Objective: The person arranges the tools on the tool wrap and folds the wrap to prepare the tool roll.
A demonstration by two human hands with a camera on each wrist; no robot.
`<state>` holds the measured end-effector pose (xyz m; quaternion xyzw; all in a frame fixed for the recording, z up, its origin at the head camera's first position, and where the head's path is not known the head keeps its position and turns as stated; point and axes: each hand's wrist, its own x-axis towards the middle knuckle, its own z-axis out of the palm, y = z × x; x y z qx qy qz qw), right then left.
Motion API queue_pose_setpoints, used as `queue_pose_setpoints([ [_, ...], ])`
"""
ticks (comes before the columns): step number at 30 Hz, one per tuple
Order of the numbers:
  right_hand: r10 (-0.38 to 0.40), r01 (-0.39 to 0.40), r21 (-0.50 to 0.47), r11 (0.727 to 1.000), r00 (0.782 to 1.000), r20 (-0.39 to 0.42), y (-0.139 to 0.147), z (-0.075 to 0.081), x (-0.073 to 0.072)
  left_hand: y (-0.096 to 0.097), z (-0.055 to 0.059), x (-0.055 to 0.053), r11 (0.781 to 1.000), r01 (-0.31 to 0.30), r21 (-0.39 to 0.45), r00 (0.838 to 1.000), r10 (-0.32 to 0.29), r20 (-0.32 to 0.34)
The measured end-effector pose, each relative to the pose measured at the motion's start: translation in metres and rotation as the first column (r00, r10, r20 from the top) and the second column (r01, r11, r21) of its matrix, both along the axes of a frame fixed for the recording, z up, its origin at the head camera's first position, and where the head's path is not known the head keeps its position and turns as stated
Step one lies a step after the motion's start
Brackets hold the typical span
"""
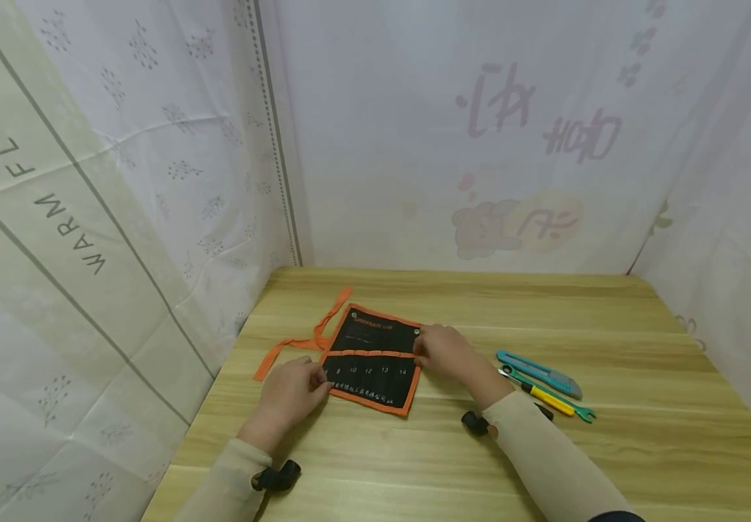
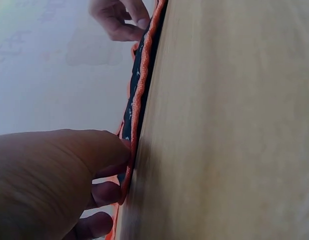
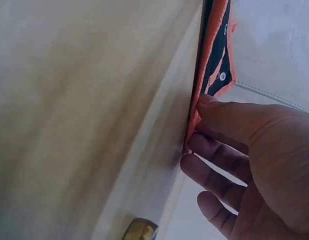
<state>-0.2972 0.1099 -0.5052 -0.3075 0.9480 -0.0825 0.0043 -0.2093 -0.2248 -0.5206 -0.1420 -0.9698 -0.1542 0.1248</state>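
Note:
A black tool pouch [image 1: 375, 370] with orange trim lies spread on the table, its row of pockets marked with numbers such as 8, 10 and 12. My left hand [image 1: 292, 391] pinches its lower left edge; in the left wrist view the thumb [image 2: 107, 150] lies over the orange border. On the opposite side, my right hand [image 1: 446, 353] pinches the right edge near the pocket line. The right wrist view shows the thumb [image 3: 229, 117] on top of the trim and fingertips at its underside. Orange tie straps [image 1: 293, 344] trail off the pouch's left side.
Right of the pouch lie a teal utility knife [image 1: 538, 375], a green wrench [image 1: 584, 413] and a yellow-and-black handled tool [image 1: 553, 402], close together. Printed fabric curtains [image 1: 454, 145] surround the wooden table [image 1: 375, 464] at the back and sides.

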Motion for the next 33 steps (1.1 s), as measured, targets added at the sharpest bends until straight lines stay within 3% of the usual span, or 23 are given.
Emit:
queue_pose_setpoints([
  [12, 0.047, -0.048, -0.022, 0.999, 0.997, -0.062, 0.012, -0.001, 0.029, 0.0, -0.003, -0.003, 1.0, 0.011, -0.004, 1.0, -0.012, -0.026],
  [24, 0.082, -0.089, -0.084, 0.992, 0.994, -0.077, 0.015, 0.005, 0.065, 0.0, -0.003, -0.009, 1.0, 0.016, -0.001, 0.999, -0.016, -0.034],
  [33, 0.096, -0.102, -0.092, 0.991, 0.993, -0.065, 0.014, 0.005, 0.082, 0.0, -0.005, -0.013, 1.0, 0.015, 0.013, 0.999, -0.015, -0.048],
])
